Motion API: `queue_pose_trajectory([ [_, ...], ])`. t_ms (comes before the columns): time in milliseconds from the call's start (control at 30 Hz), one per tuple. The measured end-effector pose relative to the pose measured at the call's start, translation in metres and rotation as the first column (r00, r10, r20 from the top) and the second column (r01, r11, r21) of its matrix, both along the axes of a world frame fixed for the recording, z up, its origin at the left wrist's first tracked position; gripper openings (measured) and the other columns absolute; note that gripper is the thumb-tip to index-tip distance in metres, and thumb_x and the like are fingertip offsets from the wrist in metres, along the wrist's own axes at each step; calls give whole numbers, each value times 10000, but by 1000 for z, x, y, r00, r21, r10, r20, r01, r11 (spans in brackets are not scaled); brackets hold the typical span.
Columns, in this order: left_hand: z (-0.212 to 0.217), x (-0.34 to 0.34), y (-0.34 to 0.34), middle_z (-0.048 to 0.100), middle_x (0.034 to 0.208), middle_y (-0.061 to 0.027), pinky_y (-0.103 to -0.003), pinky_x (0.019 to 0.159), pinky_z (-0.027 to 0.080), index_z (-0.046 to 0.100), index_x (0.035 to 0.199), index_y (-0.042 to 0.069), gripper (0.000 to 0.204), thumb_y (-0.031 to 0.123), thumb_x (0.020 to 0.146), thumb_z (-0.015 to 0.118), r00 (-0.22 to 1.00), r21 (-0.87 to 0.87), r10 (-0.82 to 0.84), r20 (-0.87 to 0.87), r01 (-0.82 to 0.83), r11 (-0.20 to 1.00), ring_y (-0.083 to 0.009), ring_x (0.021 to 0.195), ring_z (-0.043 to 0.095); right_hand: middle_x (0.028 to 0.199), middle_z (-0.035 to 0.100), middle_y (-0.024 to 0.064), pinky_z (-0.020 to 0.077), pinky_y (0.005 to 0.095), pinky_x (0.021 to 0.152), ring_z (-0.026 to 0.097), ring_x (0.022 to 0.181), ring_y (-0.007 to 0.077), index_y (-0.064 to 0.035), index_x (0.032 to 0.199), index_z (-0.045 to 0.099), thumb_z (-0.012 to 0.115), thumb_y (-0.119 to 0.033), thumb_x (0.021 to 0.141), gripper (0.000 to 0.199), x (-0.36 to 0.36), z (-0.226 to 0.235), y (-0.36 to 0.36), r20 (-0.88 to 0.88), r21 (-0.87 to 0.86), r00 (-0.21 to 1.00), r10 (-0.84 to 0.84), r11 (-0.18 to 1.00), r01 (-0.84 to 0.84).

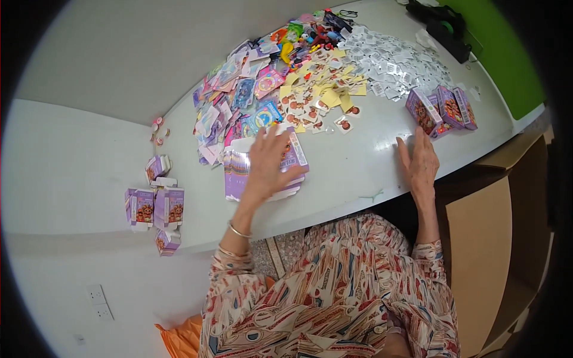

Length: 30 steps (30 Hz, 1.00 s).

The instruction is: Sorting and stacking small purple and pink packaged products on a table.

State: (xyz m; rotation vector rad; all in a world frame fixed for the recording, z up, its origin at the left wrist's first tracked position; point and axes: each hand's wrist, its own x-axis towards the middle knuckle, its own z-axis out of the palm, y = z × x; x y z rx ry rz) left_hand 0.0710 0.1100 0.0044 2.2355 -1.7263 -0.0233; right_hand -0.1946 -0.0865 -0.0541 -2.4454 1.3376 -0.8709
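My left hand (270,164) is spread over a stack of flat purple cartons (237,174) near the table's front edge, and it hides part of them. No carton is gripped in it. My right hand (421,161) has its fingers stretched out and holds nothing. Just beyond its fingertips stand a few purple folded boxes (449,107) with pictures on them. Behind the flat cartons lies a heap of colourful cards and packets (243,92). Beside it are yellow-backed picture stickers (322,95) and a wide spread of small white labelled packets (394,56).
More purple boxes (156,206) stand at the table's left end, with small round pieces (158,128) beyond them. Small toys (298,39) are heaped at the back. A black device (447,39) sits far right. An open cardboard box (483,250) is below the right edge.
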Motion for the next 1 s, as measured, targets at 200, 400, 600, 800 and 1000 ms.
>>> queue_pose_trajectory([
  [200,-22,44,6,274,1500,-226,-578,1099,182,423,1373,38,1050,643,590,773,998,283,67,17,-70,957,-437,1393,211,1139,615,245,496,442,854,597,1013,422,47,1234,511,706,-202,838,507,10,-2,4,119,-119,990,80,991,-66],
  [400,-33,54,-4,430,1349,-226,-526,1022,296,596,1028,37,521,314,659,837,993,-29,48,-112,-52,998,-382,1287,370,1268,549,200,370,479,997,467,1167,411,30,1257,502,700,-215,833,528,-8,9,-25,-101,-237,995,-7,971,-17],
  [600,10,34,-29,597,1139,-179,-374,987,386,641,769,7,168,145,793,734,683,-128,94,-724,-267,955,-290,1220,494,1300,501,237,359,484,1012,460,1171,429,57,1271,469,729,-248,810,611,3,12,-17,-56,-325,998,-30,946,10],
  [800,3,-34,-68,599,1086,-155,-358,980,394,639,798,13,118,106,809,711,734,-300,-85,-674,-167,939,-296,1177,519,1229,480,269,392,473,966,484,1103,421,83,1323,345,853,-319,642,940,54,33,70,164,-79,906,390,921,-382],
  [1000,0,-77,-80,500,1229,-157,-283,730,567,597,963,-15,157,67,849,666,744,-286,-124,-657,-93,954,-216,1062,575,1082,516,235,472,385,843,540,1019,357,87,1299,316,836,-383,623,973,53,8,64,171,206,945,278,928,-311],
])
